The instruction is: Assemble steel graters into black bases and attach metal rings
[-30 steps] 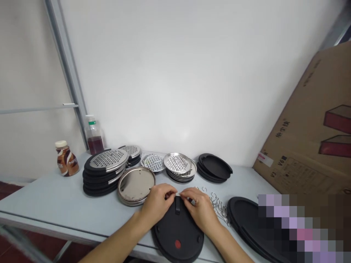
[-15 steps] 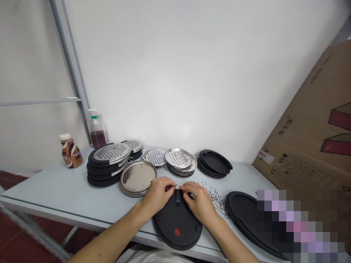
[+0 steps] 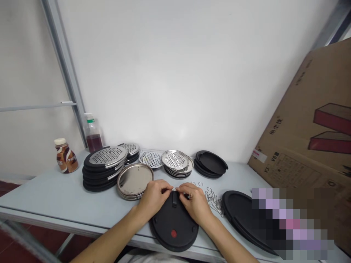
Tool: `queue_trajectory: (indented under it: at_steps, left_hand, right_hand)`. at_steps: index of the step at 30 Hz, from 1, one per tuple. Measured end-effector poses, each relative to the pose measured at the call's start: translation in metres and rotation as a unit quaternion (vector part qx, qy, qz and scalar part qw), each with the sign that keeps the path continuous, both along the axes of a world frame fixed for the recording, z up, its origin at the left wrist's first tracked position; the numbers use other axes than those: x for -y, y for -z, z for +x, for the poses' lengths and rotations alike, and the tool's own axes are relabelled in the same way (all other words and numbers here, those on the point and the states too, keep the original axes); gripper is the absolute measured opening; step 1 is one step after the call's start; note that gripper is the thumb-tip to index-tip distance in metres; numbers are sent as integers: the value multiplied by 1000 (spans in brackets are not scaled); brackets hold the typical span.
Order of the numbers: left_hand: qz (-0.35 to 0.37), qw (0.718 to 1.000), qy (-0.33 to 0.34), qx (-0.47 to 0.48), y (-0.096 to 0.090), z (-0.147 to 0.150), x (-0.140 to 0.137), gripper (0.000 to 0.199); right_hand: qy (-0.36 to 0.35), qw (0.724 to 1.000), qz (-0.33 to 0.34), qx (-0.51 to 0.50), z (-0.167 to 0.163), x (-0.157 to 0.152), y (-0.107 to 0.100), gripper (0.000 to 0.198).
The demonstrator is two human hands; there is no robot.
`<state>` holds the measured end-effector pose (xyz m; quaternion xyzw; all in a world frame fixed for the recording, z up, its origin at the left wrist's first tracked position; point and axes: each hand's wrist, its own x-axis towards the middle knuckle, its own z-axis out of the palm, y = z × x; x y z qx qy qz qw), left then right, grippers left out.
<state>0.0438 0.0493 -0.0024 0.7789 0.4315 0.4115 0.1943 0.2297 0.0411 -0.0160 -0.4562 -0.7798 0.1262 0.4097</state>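
Observation:
A round black plastic base [image 3: 175,219] with a red dot and a short raised tab lies at the table's front edge. At its far end is a small metal ring [image 3: 174,189], pinched from both sides. My left hand [image 3: 155,196] is closed, thumb and fingertips on the ring's left side. On the other side my right hand [image 3: 194,201] is closed too, its fingertips on the ring and its lower fingers over the base. Whether the ring passes through the tab is too small to tell. Loose metal rings and clips [image 3: 214,199] lie right of my right hand.
Left stand black-rimmed graters [image 3: 108,157] in a stack and steel discs [image 3: 135,179]. Behind are perforated grater discs [image 3: 175,159] and black round trays [image 3: 211,163]. Larger black trays [image 3: 246,215] lie right, near a cardboard box [image 3: 307,146]. Two bottles [image 3: 66,157] stand far left.
The view has shifted slightly, so everything sits a little further left. Both hands keep their pinch on the ring at the base's far end, with hardly any movement.

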Motion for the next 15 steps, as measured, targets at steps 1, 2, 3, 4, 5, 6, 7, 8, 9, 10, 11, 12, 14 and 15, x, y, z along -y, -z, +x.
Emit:
queue_trajectory:
  at_steps: [1,2,3,4,5,6,7,8,9,10,11,12,14,15]
  left_hand:
    - [-6,1000,0,-8,-2,0,2,22]
    - [-10,1000,1,-19,-4,0,4,20]
    - [-12,999,3,-30,-5,1,6,19]
    - [-10,999,6,-41,-6,1,8,19]
    - [-6,999,7,-51,-6,1,10,20]
    - [-1,998,9,-59,-6,1,12,22]
    - [3,998,10,-65,-6,1,13,24]
    - [6,998,12,-67,-5,1,14,27]
    - [7,998,15,-67,-3,1,14,30]
    - [6,998,18,-66,-2,1,13,32]
    - [5,998,21,-64,-1,1,13,34]
    - [5,998,24,-62,0,1,12,35]
    - [6,998,28,-62,1,1,11,36]
    - [7,997,30,-64,2,1,11,35]
  right_hand:
    - [1,1000,1,4,0,0,0,32]
    - [2,1000,3,10,0,0,1,31]
    - [2,1000,4,15,0,0,1,31]
    - [1,1000,5,20,0,0,1,30]
    - [1,1000,5,24,0,0,2,29]
    - [1,1000,4,26,0,-1,2,28]
    - [2,1000,3,27,0,-1,2,28]
    - [5,1000,2,30,0,-1,2,27]
    - [7,999,2,34,0,-1,2,27]
    - [8,999,2,40,-1,-1,2,26]
    - [8,999,2,45,-1,-1,2,25]
    - [8,999,3,49,-1,-1,2,24]
    - [6,999,5,51,-2,-1,2,24]
    - [5,999,5,51,-2,-2,2,24]
